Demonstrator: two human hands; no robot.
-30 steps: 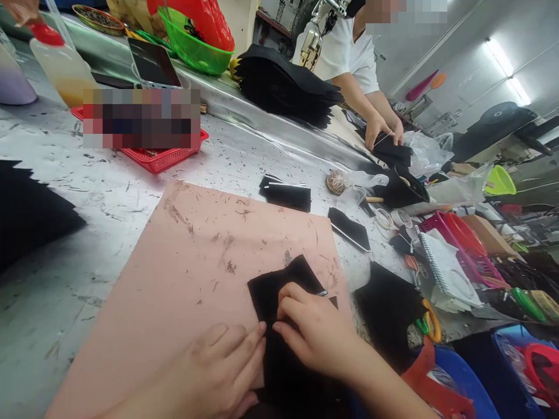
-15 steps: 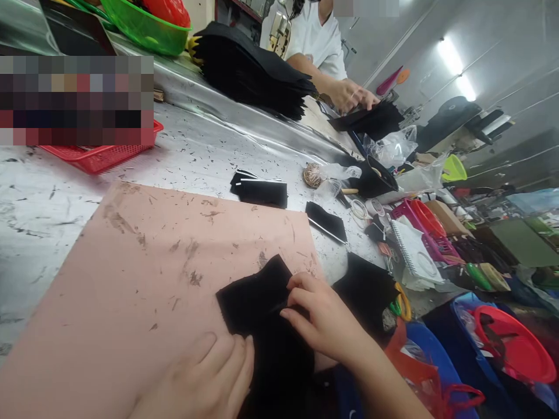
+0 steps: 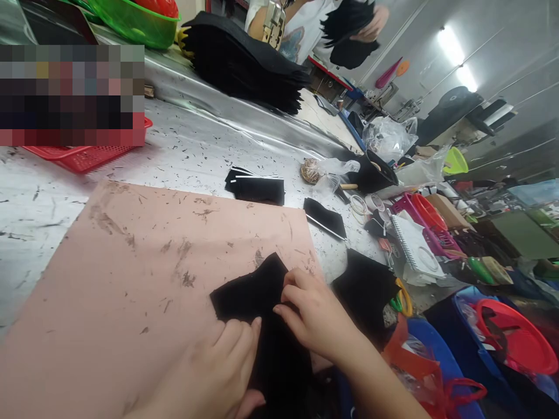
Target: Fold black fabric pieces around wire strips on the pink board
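While your left hand (image 3: 220,361) and right hand (image 3: 312,314) hide parts of its edges, grips unclear, matte black fabric (image 3: 277,343) shows between.

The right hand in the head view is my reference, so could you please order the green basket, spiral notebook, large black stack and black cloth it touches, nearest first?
1. Black cloth: touched by the right hand
2. Spiral notebook: to the right
3. Large black stack: beyond, upper middle
4. Green basket: upper left
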